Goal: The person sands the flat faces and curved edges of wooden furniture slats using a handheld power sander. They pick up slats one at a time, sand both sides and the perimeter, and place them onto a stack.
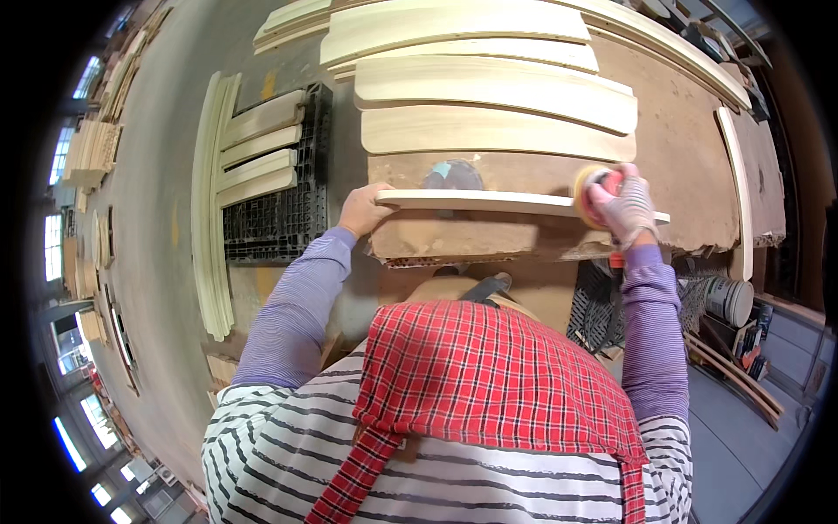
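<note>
A long pale wooden board (489, 202) stands on its edge near the front of the brown workbench (690, 175), its narrow side facing up. My left hand (361, 210) is closed round the board's left end. Toward the other end, my right hand (632, 210), in a pale glove, grips a small red power sander (604, 187). The sander's yellowish round pad is against the board, close to its right end. Behind the board, a dark round patch (453, 175) with a light blue spot shows on the benchtop.
Several pale rounded boards (497, 129) lie in rows across the bench. A narrow board (738, 192) rests along its right side. To the left, a black plastic pallet (279, 218) carries more boards. A white bucket (729, 300) and wooden strips (733, 378) are at lower right.
</note>
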Demonstrator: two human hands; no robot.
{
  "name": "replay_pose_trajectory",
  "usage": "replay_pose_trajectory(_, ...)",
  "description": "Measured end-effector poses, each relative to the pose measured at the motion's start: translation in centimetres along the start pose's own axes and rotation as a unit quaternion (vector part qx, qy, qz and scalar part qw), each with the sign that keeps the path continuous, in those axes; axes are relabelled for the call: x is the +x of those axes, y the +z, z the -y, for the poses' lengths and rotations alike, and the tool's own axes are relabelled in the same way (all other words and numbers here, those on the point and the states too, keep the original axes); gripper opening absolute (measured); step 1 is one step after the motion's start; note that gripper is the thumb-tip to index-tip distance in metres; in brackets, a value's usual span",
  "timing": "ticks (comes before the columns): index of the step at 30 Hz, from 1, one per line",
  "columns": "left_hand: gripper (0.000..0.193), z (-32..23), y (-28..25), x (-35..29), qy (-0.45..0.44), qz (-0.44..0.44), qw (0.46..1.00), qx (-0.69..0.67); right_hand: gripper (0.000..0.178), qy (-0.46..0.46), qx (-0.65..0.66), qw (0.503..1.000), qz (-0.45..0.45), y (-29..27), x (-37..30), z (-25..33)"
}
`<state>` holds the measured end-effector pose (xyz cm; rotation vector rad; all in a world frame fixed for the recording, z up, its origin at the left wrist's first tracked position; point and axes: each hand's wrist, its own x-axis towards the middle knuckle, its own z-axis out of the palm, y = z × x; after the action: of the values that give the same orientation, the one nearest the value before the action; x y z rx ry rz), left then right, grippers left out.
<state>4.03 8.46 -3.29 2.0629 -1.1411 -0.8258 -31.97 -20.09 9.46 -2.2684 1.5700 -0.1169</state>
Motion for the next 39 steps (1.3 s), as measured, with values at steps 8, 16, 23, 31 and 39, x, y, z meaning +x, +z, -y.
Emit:
replay_pose_trajectory(8,0.021,5.7,2.0,0.8,0.024,-0.021,0.998,-0.056,0.024,-0.325,0.029,0.928,0.179,8.0,-5.2,23.2)
replay_pose_trajectory(16,0.022,1.3,0.8,0.0,-0.014,-0.001,0.993,-0.116,0.038,-0.216,-0.004,0.97,0.112,4.9,-3.9,14.3)
replay_pose_trajectory(23,0.027,1.3,1.1,0.8,0.011,0.004,0.997,-0.071,0.053,0.046,0.001,0.999,-0.013,-0.1,0.8,-4.0)
replay_pose_trajectory(31,0.025,2.6,1.4,0.6,0.03,-0.008,0.999,-0.037,0.032,-0.234,-0.007,0.962,0.143,6.8,-4.3,16.8)
replay_pose_trajectory(39,0.026,2.3,1.6,0.7,0.029,-0.014,0.998,-0.053,0.03,-0.251,0.091,0.935,0.232,9.9,-4.9,19.7)
